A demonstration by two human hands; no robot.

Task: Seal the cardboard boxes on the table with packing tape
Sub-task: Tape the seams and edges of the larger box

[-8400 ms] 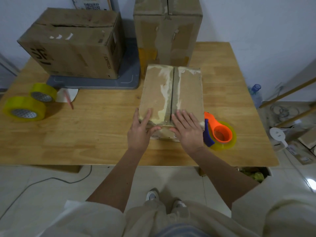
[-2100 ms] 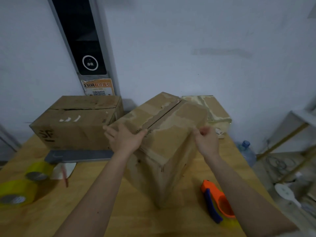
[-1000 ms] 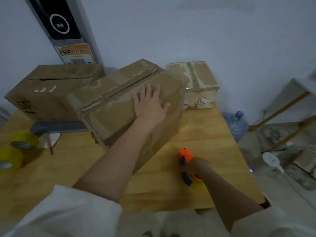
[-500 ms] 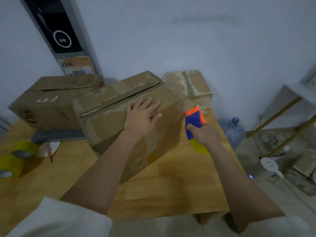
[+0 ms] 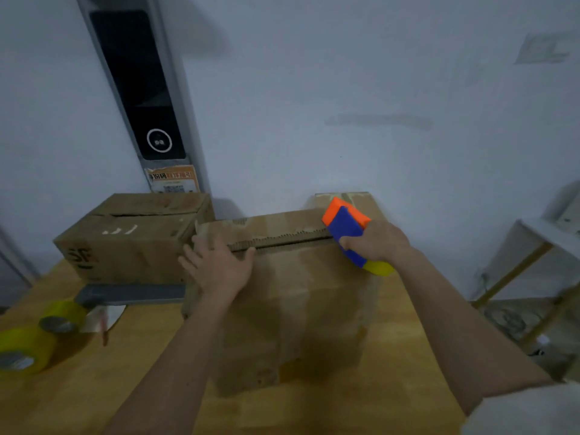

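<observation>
Right now the box (image 5: pixel 282 296) on the table (image 5: pixel 405 356) has its top seam running left-right, the flat left hand (image 5: pixel 219 271) pressing its left end, the right hand (image 5: pixel 376 241) gripping the tape dispenser (image 5: pixel 348 233) at its right end.

Wooden table (image 5: pixel 392 356) bears cardboard boxes (image 5: pixel 292 296), yellow tape rolls (image 5: pixel 25 348), perhaps a gray tray (image 5: pixel 131 294).

Left hand (image 5: pixel 219 271) flat with fingers spread, right hand (image 5: pixel 376 243) apparently in a curled grip, both forearms extended
</observation>
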